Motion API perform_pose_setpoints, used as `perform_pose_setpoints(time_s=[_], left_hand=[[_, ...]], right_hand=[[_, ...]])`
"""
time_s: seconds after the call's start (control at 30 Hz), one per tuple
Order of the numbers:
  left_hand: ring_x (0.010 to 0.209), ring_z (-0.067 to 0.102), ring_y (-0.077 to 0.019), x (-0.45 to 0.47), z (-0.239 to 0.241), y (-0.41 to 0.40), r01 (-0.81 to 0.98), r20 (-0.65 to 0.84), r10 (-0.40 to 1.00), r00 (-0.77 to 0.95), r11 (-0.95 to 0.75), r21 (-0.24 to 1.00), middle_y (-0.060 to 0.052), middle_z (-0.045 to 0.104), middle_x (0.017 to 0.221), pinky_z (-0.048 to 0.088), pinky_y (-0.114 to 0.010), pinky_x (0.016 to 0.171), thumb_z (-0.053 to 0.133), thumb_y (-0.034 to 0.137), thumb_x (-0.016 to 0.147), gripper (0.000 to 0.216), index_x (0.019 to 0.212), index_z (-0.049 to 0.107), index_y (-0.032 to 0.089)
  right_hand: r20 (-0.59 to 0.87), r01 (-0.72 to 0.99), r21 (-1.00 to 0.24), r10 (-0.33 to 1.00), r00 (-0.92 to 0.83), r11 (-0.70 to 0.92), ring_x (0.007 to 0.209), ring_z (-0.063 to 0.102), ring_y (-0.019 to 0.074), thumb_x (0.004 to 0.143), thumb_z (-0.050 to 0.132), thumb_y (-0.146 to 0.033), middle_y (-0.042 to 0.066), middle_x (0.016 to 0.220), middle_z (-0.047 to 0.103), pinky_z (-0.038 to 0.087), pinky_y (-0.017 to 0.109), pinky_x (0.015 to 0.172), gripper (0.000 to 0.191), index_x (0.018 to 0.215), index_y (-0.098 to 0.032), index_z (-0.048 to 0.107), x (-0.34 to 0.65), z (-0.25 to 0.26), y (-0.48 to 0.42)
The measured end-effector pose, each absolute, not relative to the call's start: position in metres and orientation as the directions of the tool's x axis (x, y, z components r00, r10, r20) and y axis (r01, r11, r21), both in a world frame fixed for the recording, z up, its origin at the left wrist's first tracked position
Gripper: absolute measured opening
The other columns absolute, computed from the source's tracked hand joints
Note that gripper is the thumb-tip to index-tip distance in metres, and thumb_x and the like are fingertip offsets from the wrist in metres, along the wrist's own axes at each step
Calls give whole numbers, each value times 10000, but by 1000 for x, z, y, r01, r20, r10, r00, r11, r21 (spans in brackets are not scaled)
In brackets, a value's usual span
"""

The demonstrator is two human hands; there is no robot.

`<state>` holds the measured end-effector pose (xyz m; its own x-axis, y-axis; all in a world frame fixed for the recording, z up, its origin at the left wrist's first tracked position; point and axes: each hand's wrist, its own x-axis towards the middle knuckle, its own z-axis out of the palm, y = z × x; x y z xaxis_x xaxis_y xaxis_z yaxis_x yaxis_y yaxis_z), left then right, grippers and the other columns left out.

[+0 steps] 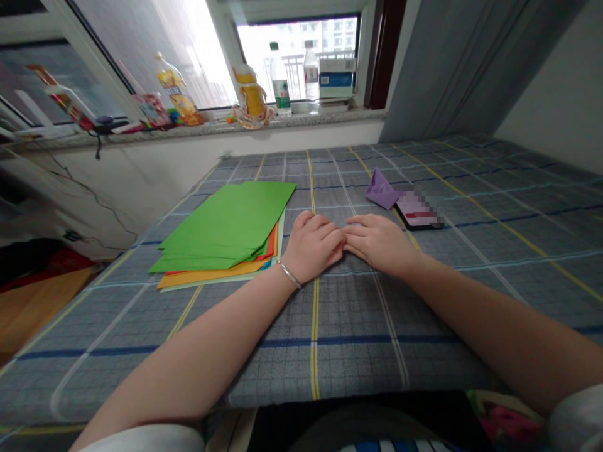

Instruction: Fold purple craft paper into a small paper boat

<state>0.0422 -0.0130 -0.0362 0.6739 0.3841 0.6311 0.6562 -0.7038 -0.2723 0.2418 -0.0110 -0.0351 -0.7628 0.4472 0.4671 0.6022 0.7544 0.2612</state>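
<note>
My left hand (314,243), with a silver bangle (289,274) at the wrist, rests on the plaid tablecloth (348,314). Its fingers are curled, and nothing shows in them. Against its fingertips lies my right hand (380,243), palm down, with fingers stretched out and nothing visible under them. To the left is a stack of green paper sheets (230,216), with orange sheets (207,275) and other colours showing beneath. Beyond my right hand stands a folded purple paper piece (381,190), touching a phone (418,213) whose screen is partly blurred out.
Along the windowsill (325,119) stand a yellow cup (253,94), a green-labelled bottle (279,81), another clear bottle (311,75), a drink bottle (178,91) and stacked boxes (336,78). A grey curtain (452,69) hangs at the right. Cables (89,194) run down the left wall.
</note>
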Motion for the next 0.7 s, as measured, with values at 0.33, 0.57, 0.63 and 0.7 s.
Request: perform_pose_setpoints(time_s=[0.33,0.57,0.63,0.7], left_hand=[[856,545,-194,45,-37,-11,671,639,418,646,-710,-214,-8,667,781,326,-455,1033,513,250,869,135,811,628,209],[855,564,-193,41,-38,-9,689,644,459,612,-709,-150,-9,667,801,319,-467,1054,521,229,841,116,787,624,222],[854,563,-192,40,-38,-8,691,646,462,607,-709,-142,-10,666,811,320,-466,1054,519,235,845,119,789,623,221],[849,560,-188,39,-38,-8,691,648,465,603,-711,-133,-7,665,814,316,-463,1059,517,239,849,122,788,622,220]], right_hand=[[432,555,272,416,-800,786,1079,595,254,928,473,-184,92,1019,731,460,403,925,253,950,-151,723,239,-33,-14],[472,572,141,453,-757,808,1053,627,242,914,499,-191,64,1041,742,478,407,939,269,1045,-174,733,246,-27,-15],[476,578,137,458,-750,805,1058,626,243,912,505,-202,50,1061,739,484,404,929,277,1076,-191,727,249,-27,-14],[474,582,145,460,-751,800,1060,624,241,917,502,-213,40,1078,735,486,396,921,288,1105,-205,719,252,-29,-13]])
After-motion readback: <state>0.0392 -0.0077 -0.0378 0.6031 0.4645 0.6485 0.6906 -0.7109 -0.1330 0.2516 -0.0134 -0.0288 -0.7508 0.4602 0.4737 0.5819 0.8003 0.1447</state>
